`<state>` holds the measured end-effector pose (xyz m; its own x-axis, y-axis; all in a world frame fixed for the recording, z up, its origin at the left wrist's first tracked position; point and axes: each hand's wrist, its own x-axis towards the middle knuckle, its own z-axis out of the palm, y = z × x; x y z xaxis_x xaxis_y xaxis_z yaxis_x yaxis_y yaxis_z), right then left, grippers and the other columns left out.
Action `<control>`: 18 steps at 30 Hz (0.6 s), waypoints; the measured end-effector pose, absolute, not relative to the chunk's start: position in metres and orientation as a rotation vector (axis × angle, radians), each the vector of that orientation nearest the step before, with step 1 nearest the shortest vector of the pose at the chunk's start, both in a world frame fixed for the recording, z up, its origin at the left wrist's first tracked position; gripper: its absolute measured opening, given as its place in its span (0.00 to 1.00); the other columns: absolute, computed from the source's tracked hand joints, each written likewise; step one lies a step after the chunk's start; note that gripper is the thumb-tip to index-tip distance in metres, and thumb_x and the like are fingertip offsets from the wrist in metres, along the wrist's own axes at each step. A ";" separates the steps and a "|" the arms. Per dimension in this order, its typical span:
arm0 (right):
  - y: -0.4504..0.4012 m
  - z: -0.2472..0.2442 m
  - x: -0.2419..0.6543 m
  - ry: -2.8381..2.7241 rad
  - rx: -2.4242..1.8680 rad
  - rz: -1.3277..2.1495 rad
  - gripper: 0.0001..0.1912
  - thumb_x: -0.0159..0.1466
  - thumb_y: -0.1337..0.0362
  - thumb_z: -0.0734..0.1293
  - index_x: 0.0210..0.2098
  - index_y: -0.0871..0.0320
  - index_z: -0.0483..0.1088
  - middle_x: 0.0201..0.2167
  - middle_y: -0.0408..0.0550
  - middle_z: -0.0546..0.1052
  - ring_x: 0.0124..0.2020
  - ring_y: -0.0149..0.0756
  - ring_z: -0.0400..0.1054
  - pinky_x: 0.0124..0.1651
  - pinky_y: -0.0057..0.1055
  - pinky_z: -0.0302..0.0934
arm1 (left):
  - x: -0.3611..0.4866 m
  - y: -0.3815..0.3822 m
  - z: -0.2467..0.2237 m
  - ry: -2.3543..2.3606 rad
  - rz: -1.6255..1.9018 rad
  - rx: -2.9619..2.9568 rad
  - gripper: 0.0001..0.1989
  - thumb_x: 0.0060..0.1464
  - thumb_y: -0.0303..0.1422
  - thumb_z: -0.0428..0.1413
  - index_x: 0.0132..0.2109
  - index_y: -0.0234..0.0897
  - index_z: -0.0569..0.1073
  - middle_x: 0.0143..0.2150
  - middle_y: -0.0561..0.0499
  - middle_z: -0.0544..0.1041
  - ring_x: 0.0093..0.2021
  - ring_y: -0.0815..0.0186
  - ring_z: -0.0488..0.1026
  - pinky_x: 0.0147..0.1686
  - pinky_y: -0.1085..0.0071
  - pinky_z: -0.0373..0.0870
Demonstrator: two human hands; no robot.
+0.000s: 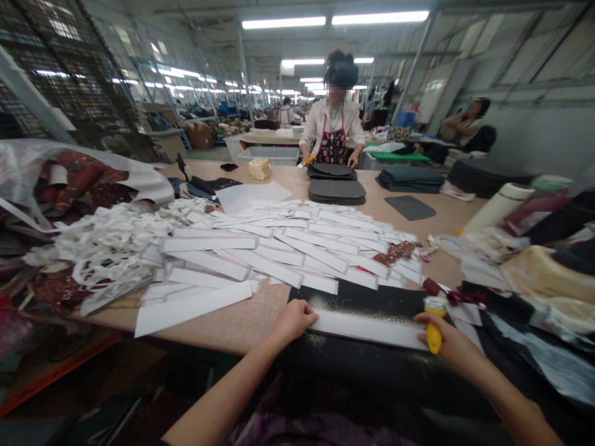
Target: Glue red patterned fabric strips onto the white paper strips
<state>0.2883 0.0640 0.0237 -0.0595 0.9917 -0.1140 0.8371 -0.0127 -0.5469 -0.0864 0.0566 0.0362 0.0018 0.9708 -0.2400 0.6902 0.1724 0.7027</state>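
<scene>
the left hand (297,319) has its thumb and fingers pinched together on the left end of a white strip (367,328), which lies flat along a black sheet (357,298) at the near edge of the table (260,313). the right hand (444,339) is closed around a yellow-handled brush (434,336), bristles pointing away from the wearer, with its fingers at the strip's right end.

at far left, a clear plastic bag (151,179) bulges with red patterned cloth (88,186). beside it spreads a tangled heap of white offcuts (111,244). next comes a broad, overlapping pile of cut strips (279,251), with a white sheet (253,195) and a pale yellow block (259,168) behind it. across the table stands a person in a patterned apron (332,139), hands at dark gray pieces (337,191) in two stacks. farther right are a folded dark stack (409,179), a single flat piece (409,207) before it, and a white roll (499,205) leaning at a tilt.
</scene>
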 end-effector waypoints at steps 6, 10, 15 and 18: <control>0.066 0.024 0.282 -1.987 -1.969 0.700 0.19 0.52 0.55 0.61 0.42 0.54 0.67 0.32 0.48 0.75 0.31 0.39 0.70 0.35 0.30 0.61 | -0.083 0.054 0.041 1.825 0.437 1.647 0.06 0.45 0.33 0.54 0.26 0.36 0.73 0.27 0.50 0.75 0.30 0.65 0.70 0.28 0.73 0.58; 0.056 0.041 0.269 -1.974 -2.100 0.599 0.17 0.54 0.59 0.61 0.43 0.55 0.66 0.29 0.48 0.74 0.30 0.39 0.70 0.34 0.30 0.59 | -0.079 0.052 0.041 1.843 0.420 1.723 0.06 0.46 0.32 0.53 0.27 0.35 0.72 0.30 0.49 0.75 0.33 0.64 0.70 0.30 0.72 0.58; 0.040 0.061 0.255 -1.853 -2.204 0.495 0.16 0.56 0.69 0.60 0.45 0.56 0.65 0.32 0.47 0.74 0.32 0.35 0.69 0.34 0.26 0.56 | -0.081 0.052 0.036 1.862 0.338 1.823 0.09 0.50 0.34 0.50 0.28 0.35 0.70 0.29 0.50 0.73 0.32 0.65 0.69 0.30 0.72 0.57; 0.038 0.060 0.252 -1.839 -2.225 0.434 0.20 0.55 0.75 0.59 0.46 0.55 0.65 0.34 0.47 0.74 0.34 0.33 0.68 0.34 0.24 0.54 | -0.083 0.054 0.033 1.834 0.314 1.853 0.10 0.51 0.36 0.49 0.28 0.36 0.70 0.30 0.50 0.73 0.32 0.64 0.69 0.30 0.72 0.57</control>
